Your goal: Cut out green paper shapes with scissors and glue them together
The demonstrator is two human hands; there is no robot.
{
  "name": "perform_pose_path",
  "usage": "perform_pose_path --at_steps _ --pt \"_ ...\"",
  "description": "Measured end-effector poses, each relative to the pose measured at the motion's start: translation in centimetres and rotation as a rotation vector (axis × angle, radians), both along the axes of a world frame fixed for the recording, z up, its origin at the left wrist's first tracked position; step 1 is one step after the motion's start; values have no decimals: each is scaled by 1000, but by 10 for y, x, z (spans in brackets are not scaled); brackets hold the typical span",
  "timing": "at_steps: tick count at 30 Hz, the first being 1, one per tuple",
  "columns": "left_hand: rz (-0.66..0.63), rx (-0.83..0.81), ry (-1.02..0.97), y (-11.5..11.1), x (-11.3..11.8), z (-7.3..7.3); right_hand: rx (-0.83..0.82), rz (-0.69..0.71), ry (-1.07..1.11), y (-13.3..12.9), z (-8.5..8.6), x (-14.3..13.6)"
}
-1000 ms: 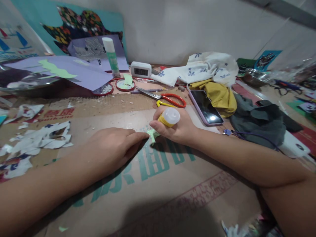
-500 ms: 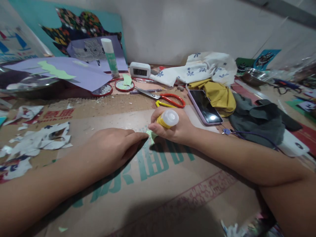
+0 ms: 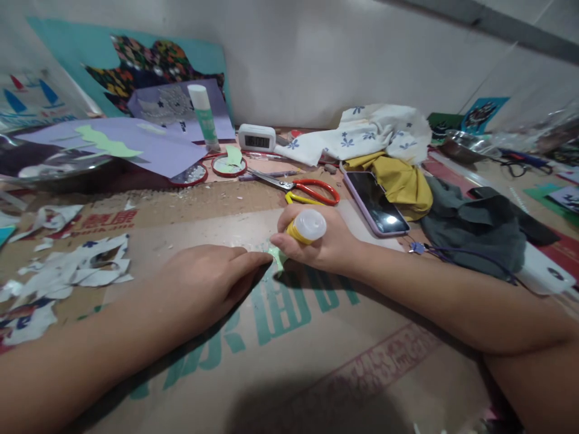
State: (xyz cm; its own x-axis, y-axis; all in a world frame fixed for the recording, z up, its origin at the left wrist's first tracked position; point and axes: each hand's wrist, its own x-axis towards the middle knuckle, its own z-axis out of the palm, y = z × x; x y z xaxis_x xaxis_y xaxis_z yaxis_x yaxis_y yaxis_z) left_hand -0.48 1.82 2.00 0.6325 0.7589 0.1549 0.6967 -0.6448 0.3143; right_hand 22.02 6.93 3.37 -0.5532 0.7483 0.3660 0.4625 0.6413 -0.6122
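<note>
White scraps (image 3: 102, 274): strewn at the left edge of the work surface (image 3: 194, 395).
Purple paper (image 3: 167, 150): far left, bearing a wavy green strip (image 3: 108, 143).
White-capped stick (image 3: 203, 114): upright at the far side.
Left hand (image 3: 210, 274): fingertips together at the left edge of the green piece; pinch or press, I cannot tell.
Clock (image 3: 256, 138): far, near the wall.
Green piece (image 3: 278, 259): mid-surface, between the hands, partly covered.
Yellow tube (image 3: 307, 227): tilted, translucent end up; its lower end is hidden.
Scissors (image 3: 316, 188): just beyond the right hand.
Right hand (image 3: 337, 241): thumb and fingers clamped round the yellow tube.
Phone (image 3: 375, 202): right, against a mustard cloth (image 3: 409, 190).
Grey cloth (image 3: 470, 229): farther right.
</note>
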Motion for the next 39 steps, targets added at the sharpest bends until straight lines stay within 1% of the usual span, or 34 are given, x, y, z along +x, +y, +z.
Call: perform_pose_path --at_steps 3,5,8,12,16,19,22,25,27,30,33,39 --pt "0 21 74 0 1 0 25 -60 -7 0 1 0" --pt "-1 4 73 0 1 0 17 -68 9 0 1 1" --pt "-11 -19 45 1 1 -1 -2 -25 55 0 0 2" --pt "-21 13 36 1 0 -2 -39 22 45 0 -1 2" --pt "-30 10 68 1 1 -1 -24 -1 43 0 -1 1" --pt "-13 -6 95 1 2 1 -11 -32 49 -1 0 1" --pt "-5 -10 114 1 3 3 -25 -16 77 0 1 3" --pt "-21 -15 111 0 3 4 -62 6 98 0 1 4" --pt "-26 -2 107 0 2 4 -75 -11 84 1 1 3" --pt "-10 16 104 0 2 3 -54 -47 65 3 0 3" --pt "2 -11 74 0 2 3 -28 -58 81 4 0 3" --pt "-3 -61 38 0 3 6 -92 7 118 3 -2 5"
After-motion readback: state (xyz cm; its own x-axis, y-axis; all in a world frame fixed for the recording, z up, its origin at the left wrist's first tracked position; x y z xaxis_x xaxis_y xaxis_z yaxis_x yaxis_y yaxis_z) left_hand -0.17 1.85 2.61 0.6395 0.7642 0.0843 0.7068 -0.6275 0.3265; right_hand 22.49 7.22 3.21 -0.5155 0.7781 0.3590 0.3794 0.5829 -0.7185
